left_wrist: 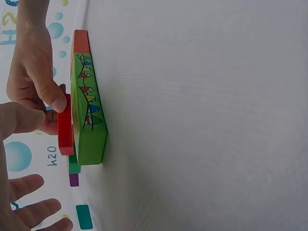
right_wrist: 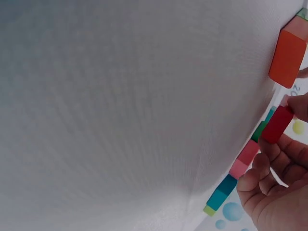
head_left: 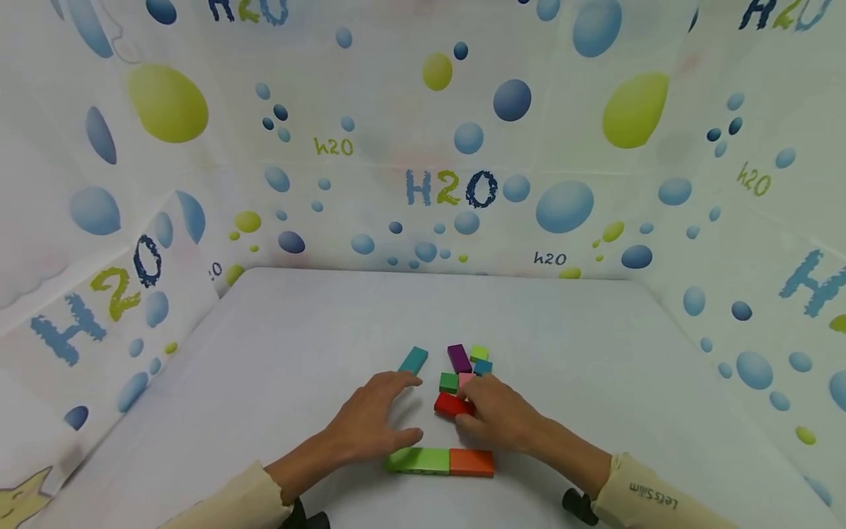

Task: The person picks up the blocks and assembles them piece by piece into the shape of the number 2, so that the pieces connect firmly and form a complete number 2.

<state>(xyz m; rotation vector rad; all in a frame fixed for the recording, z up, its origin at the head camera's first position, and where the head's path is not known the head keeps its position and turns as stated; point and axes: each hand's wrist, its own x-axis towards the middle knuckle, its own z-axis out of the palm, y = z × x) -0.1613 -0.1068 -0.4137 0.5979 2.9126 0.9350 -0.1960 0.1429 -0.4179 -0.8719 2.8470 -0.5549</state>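
Note:
My right hand (head_left: pixel 499 415) pinches a red block (head_left: pixel 449 405) between thumb and fingers; in the left wrist view the red block (left_wrist: pixel 65 124) shows slightly raised behind the green one. With fingers spread and thumb apart, my left hand (head_left: pixel 366 422) holds nothing, its thumb above the left end of a long light green block (head_left: pixel 423 461). Printed bunting decorates this block's near side. An orange block (head_left: pixel 472 463) stands end to end with it on the right. Just beyond the red block are a green cube (head_left: pixel 449 382) and a pink block (head_left: pixel 465 379), partly hidden by my right hand.
Farther back lie a purple block (head_left: pixel 459 358), a blue block (head_left: pixel 483 366) and a yellow-green block (head_left: pixel 479 353). A teal block (head_left: pixel 414 359) lies beyond my left fingertips. The white table (head_left: pixel 317 316) meets bubble-printed curtains (head_left: pixel 370 206) at the back and sides.

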